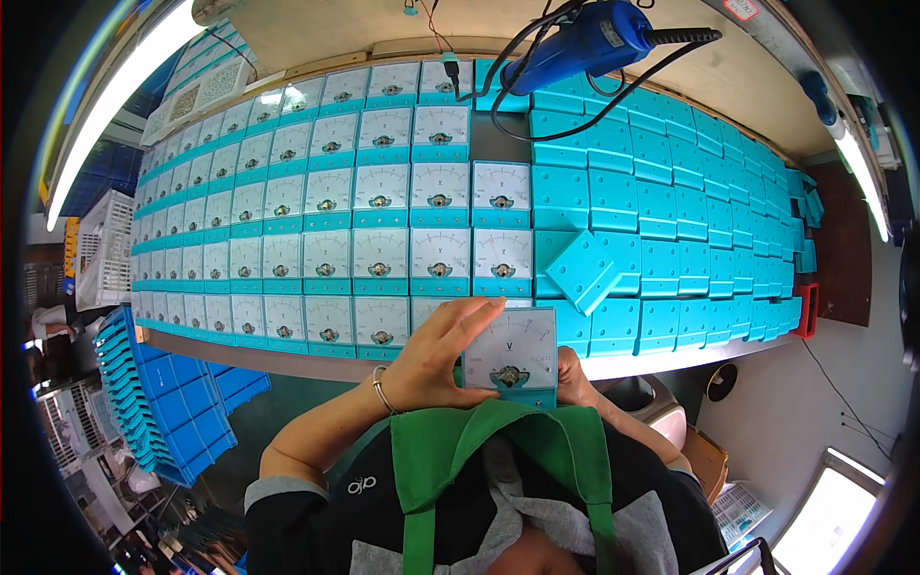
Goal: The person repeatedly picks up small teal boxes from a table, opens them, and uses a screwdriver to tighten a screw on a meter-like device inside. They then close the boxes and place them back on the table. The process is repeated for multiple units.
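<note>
A teal-cased voltmeter (509, 353) with a white dial is held upright close to my chest, its face turned up toward me. My left hand (448, 347) grips its left side, thumb low on the front edge and fingers along the top left. On the right side my right hand (572, 380) closes round the case, most of its fingers hidden behind the meter. Just beyond stand rows of like voltmeters (379, 187), dials up. To the right lie rows of teal meter cases (613, 198), one loose case (582, 271) resting askew on top of the others.
A blue electric screwdriver (585, 43) with a coiled black cable hangs over the far side of the table. Small-part trays (198, 96) sit at the far left. Blue crates (182, 402) with stacked teal parts stand below left, and a stool (661, 407) is at the lower right.
</note>
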